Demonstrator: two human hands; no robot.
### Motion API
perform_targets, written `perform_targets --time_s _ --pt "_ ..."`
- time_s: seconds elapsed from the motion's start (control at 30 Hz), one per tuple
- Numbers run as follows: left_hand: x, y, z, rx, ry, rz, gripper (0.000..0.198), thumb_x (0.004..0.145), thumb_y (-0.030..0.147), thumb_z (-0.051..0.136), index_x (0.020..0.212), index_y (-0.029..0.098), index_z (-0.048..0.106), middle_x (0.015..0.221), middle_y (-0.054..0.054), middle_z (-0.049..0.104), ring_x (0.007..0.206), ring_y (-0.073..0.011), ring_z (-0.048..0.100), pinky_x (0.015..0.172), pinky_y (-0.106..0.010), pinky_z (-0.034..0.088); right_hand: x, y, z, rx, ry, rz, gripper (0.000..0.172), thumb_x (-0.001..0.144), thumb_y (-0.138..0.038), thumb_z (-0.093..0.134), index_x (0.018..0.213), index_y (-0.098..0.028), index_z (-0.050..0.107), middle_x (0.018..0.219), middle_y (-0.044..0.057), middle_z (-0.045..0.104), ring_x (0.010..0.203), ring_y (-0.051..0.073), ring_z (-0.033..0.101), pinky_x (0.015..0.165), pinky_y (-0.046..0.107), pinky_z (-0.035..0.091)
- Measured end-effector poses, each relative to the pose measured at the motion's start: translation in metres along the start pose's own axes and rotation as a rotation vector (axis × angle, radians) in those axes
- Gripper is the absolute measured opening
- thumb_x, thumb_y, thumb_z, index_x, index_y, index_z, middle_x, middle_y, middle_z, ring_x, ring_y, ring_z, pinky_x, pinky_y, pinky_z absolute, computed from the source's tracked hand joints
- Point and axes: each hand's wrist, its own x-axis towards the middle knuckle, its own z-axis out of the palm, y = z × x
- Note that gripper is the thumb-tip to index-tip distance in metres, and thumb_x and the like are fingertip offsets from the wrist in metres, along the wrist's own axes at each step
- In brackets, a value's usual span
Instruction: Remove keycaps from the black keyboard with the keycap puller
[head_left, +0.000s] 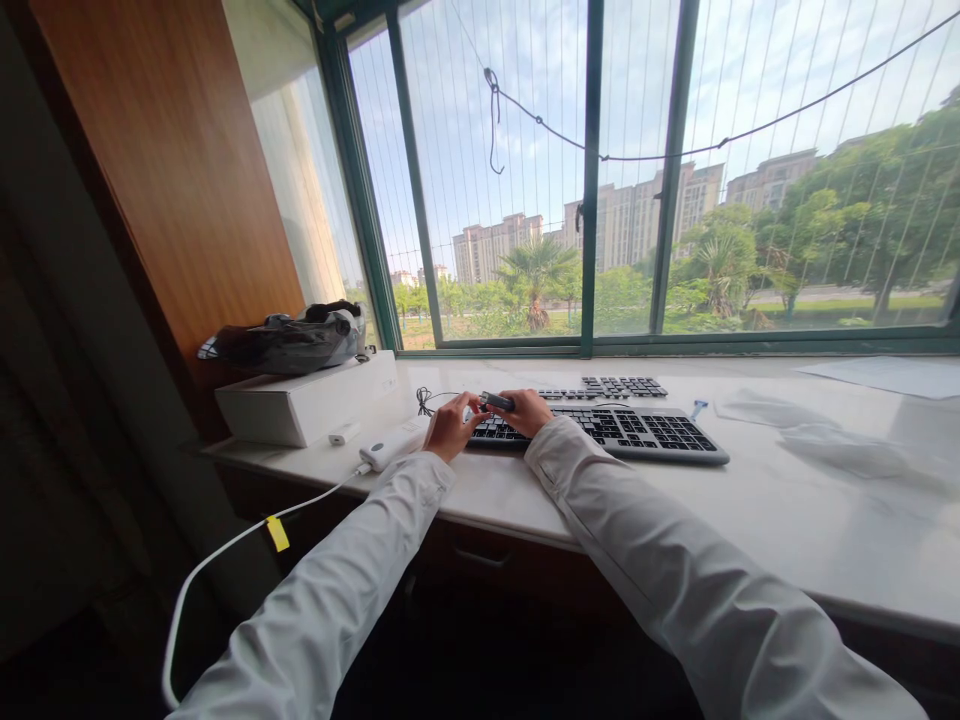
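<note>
A black keyboard (pixel 637 432) lies flat on the white marble-like counter, its left part mostly behind my hands. Over that part, my right hand (pixel 529 412) grips a small dark oblong object (pixel 496 401), whose free end points left. Close to that end is my left hand (pixel 450 425), thumb and fingers bent together in a pinch; whatever lies between the fingertips is too small to make out. Behind the keyboard lie loose black keycaps (pixel 624 386) in rows. A thin black cable (pixel 425 402) is coiled left of them.
A white box (pixel 300 405) with a dark plastic-wrapped bundle (pixel 300 338) on top stands at the left. Before it lie a small white item (pixel 344 433) and a white device (pixel 386 447) with a white cable (pixel 225 545). Clear plastic bags (pixel 840 450) and paper (pixel 892 375) lie right.
</note>
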Motion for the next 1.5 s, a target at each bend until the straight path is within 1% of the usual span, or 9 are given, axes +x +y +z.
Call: perform_targets --time_s 0.23,0.47,0.67,0.87,1.03,1.2,1.3,1.5 --pt "-0.0011 0.0006 0.0003 0.041 0.003 -0.008 0.022 0.087 0.04 0.057 0.099 0.021 0.057 0.087 -0.001 0.068 0.071 -0.0159 0.061 0.063 -0.025 0.041 0.0024 0.0 0.002 -0.002 -0.031 0.021 0.033 0.085 -0.049 0.052 0.086 -0.023 0.072 0.071 0.002 0.068 0.065 0.013 0.056 0.056 0.023 0.031" --pt "-0.0013 0.002 -0.001 0.043 -0.01 -0.011 0.023 0.087 0.041 0.057 0.099 0.022 0.057 0.086 -0.001 0.068 0.067 -0.0148 0.06 0.062 -0.025 0.041 0.0015 -0.0021 0.0001 0.021 -0.046 0.031 0.03 0.085 -0.046 0.053 0.091 -0.024 0.072 0.075 0.002 0.069 0.067 0.014 0.058 0.06 0.023 0.034" --pt "-0.0017 0.0038 -0.003 0.034 -0.025 -0.02 0.024 0.085 0.043 0.059 0.097 0.022 0.057 0.086 0.0 0.067 0.066 -0.0141 0.06 0.061 -0.024 0.04 0.0005 -0.0011 0.0004 0.041 -0.035 0.032 0.033 0.084 -0.048 0.054 0.086 -0.022 0.073 0.07 0.002 0.068 0.065 0.013 0.054 0.058 0.022 0.033" --pt "-0.0009 0.0043 -0.0027 0.025 -0.012 -0.02 0.021 0.085 0.039 0.059 0.097 0.022 0.056 0.087 -0.001 0.067 0.07 -0.0153 0.061 0.062 -0.025 0.041 0.0009 -0.0006 0.0018 0.046 -0.02 0.024 0.036 0.085 -0.05 0.05 0.084 -0.021 0.073 0.069 0.001 0.067 0.063 0.013 0.054 0.058 0.023 0.032" --pt "-0.0011 0.0048 -0.0023 0.014 0.004 -0.007 0.018 0.085 0.031 0.06 0.099 0.023 0.056 0.091 0.0 0.069 0.072 -0.0152 0.062 0.065 -0.025 0.043 0.0009 0.0 0.0022 0.03 -0.002 0.062 0.035 0.085 -0.049 0.051 0.085 -0.023 0.072 0.07 0.001 0.067 0.064 0.013 0.054 0.057 0.023 0.031" --pt "-0.0018 0.0033 -0.0015 0.017 -0.002 0.002 0.016 0.085 0.031 0.06 0.099 0.023 0.057 0.092 0.0 0.07 0.072 -0.0154 0.064 0.068 -0.026 0.045 -0.0001 0.0001 0.0016 0.019 0.02 0.092 0.036 0.084 -0.053 0.05 0.083 -0.023 0.071 0.071 0.002 0.067 0.065 0.014 0.056 0.056 0.023 0.03" --pt "-0.0018 0.0007 0.0001 0.028 -0.004 0.001 0.017 0.085 0.03 0.06 0.1 0.024 0.057 0.093 0.0 0.071 0.073 -0.0159 0.064 0.069 -0.026 0.046 0.0002 -0.0009 0.0012 -0.005 0.004 0.079 0.039 0.084 -0.055 0.049 0.081 -0.022 0.071 0.069 0.002 0.066 0.064 0.013 0.055 0.056 0.023 0.03" --pt "-0.0017 -0.0034 0.0026 0.063 -0.012 0.005 0.018 0.086 0.03 0.059 0.103 0.024 0.058 0.096 -0.002 0.071 0.075 -0.0182 0.066 0.069 -0.028 0.047 0.0002 -0.0036 -0.0003 -0.026 -0.019 0.066 0.043 0.084 -0.059 0.047 0.082 -0.023 0.071 0.069 0.002 0.066 0.063 0.013 0.054 0.055 0.023 0.029"
